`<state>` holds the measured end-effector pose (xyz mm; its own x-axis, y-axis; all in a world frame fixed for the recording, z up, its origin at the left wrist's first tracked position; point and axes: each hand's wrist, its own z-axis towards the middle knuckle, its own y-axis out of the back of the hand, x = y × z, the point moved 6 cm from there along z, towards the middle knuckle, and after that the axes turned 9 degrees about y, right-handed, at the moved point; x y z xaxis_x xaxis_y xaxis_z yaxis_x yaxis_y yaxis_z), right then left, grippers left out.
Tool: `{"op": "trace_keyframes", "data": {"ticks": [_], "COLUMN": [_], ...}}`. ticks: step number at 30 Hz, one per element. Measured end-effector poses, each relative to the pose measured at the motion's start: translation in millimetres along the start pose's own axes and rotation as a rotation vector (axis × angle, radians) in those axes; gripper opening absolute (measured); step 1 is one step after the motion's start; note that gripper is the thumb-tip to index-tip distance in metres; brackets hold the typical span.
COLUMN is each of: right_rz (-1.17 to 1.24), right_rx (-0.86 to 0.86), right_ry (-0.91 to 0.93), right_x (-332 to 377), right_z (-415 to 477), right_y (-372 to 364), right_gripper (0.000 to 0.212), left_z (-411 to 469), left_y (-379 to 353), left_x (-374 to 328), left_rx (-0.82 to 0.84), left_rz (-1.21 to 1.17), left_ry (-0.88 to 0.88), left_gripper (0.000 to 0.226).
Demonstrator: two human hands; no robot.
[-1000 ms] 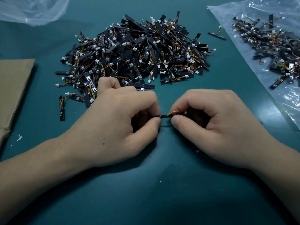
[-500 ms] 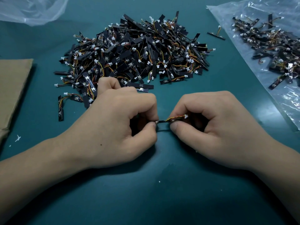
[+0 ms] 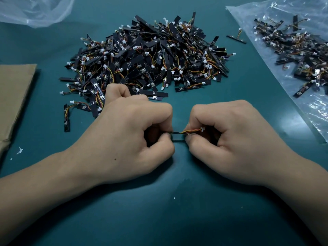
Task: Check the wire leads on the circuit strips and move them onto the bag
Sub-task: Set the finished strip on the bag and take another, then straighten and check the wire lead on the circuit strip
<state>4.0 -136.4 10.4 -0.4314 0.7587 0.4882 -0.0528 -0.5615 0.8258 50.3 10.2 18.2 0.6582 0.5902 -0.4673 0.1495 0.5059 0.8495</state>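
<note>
Pinch grips on one circuit strip (image 3: 176, 133): left hand (image 3: 124, 139) at its end, right hand (image 3: 236, 139) seemingly on wires (image 3: 192, 130).

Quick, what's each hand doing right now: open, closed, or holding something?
Left hand: closed, pinching one end of the strip.
Right hand: closed, pinching the same strip at its wires.
</note>
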Motion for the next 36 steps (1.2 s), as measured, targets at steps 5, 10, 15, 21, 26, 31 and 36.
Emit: {"op": "trace_keyframes", "data": {"ticks": [5, 10, 15, 21, 26, 31, 36], "right_rz": [-0.033, -0.042, 0.008, 0.010, 0.030, 0.024, 0.033], "right_rx": [0.011, -0.001, -0.002, 0.008, 0.022, 0.022, 0.039], "right_ry": [-0.004, 0.004, -0.009, -0.014, -0.019, -0.037, -0.024], "right_x": [3.8, 9.3, 5.8, 5.0, 5.0, 4.8, 5.3], "right_z": [1.6, 2.9, 3.3, 3.0, 3.6, 2.6, 2.1], "right_y": [-0.2, -2.4, -2.7, -3.4, -3.0, -2.0, -2.0], "right_gripper": [0.012, 0.015, 0.015, 0.016, 0.018, 0.016, 0.021], "left_z": [-0.7, -1.1, -0.4, 0.4, 0.4, -0.1, 0.0], "left_y": [-1.2, 1.9, 1.1, 1.8, 1.3, 2.1, 4.7], "left_x": [-1.4, -1.4, -1.3, -0.4, -0.9, -1.8, 1.0], "left_rx": [-0.016, -0.018, -0.011, -0.002, 0.013, 0.016, 0.009], "left_rz": [0.053, 0.031, 0.026, 0.005, 0.018, -0.012, -0.062], "left_ry": [-0.013, -0.019, -0.017, -0.009, -0.008, -0.021, -0.007], "left_gripper": [0.009, 0.009, 0.010, 0.010, 0.011, 0.012, 0.010]}}
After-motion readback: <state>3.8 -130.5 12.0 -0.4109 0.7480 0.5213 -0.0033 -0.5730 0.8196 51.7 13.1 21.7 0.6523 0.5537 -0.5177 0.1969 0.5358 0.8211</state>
